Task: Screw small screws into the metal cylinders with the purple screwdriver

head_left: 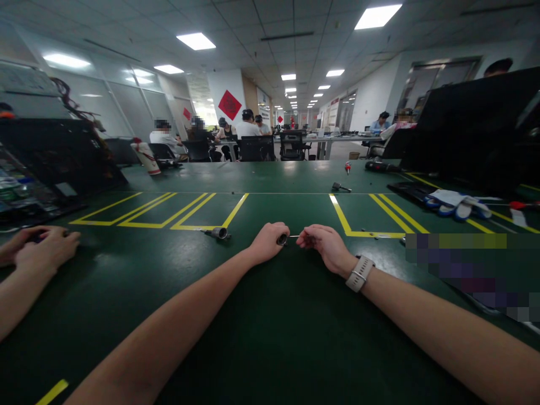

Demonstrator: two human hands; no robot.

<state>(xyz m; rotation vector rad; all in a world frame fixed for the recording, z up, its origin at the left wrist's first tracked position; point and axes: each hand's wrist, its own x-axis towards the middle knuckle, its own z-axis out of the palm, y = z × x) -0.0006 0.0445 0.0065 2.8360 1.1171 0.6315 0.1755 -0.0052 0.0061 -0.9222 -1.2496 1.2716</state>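
Just above the green table [253, 360], my left hand [269, 242] is closed around a dark metal part [282, 240] with a round opening facing me. A thin, light rod [294, 236] spans the small gap between the hands. Its right end meets the fingertips of my right hand [324, 244], which are pinched together; the wrist wears a light watch band. Whatever else those fingers cover is hidden. To the left lies a similar metal part [218, 232] with a round open end.
Another person's hands [44, 247] work at the left edge. Yellow tape [375, 234] marks the table. Small parts lie by the right tape. Farther off are a tool with a shaft [341, 187], white-and-blue gloves [458, 203], a dark power tool [382, 166] and a white bottle [146, 156].
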